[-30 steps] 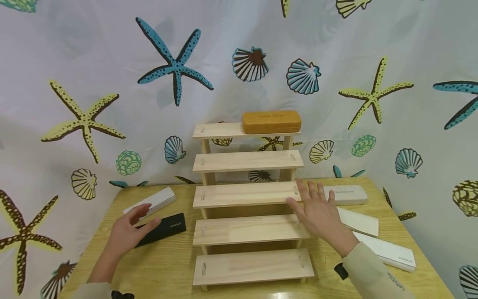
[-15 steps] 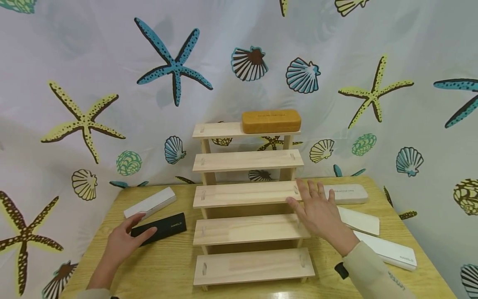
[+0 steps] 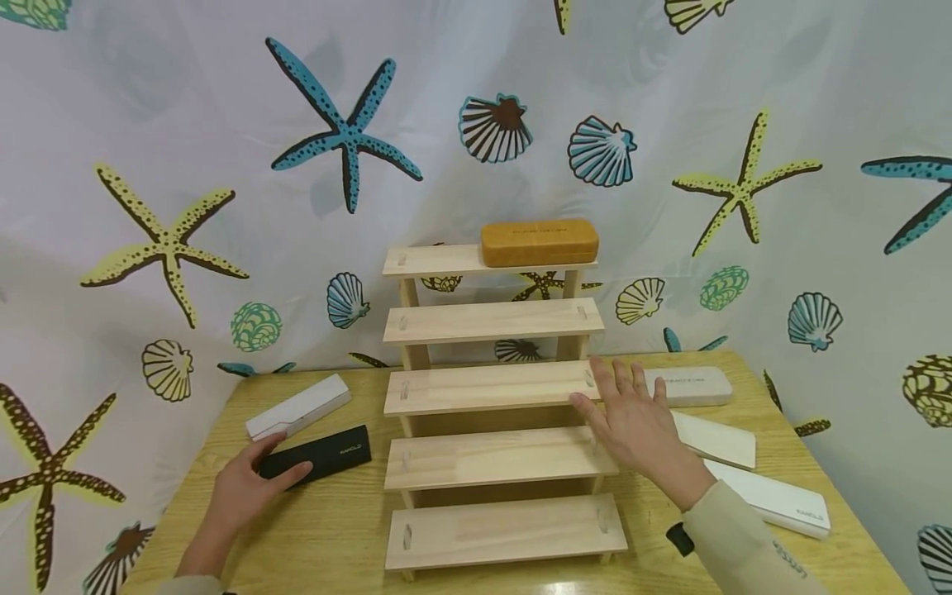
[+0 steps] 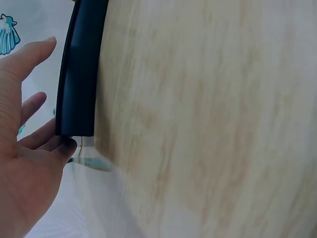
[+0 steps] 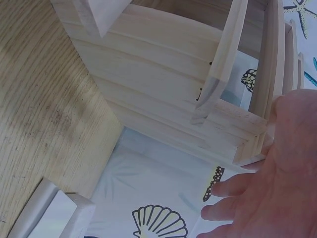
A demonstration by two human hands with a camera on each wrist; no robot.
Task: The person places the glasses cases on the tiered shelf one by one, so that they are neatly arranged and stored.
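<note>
Left hand (image 3: 241, 489) straddles the black glasses case (image 3: 323, 453) at lower left, thumb and fingers apart; I'd pinch its long sides squarely.

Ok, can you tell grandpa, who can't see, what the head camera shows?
A person's left grip spans the end of a black case; their right grip touches a five-tier wooden shelf topped by an orange case.

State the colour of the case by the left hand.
The case is black with small pale lettering, best seen in the head view.
</note>
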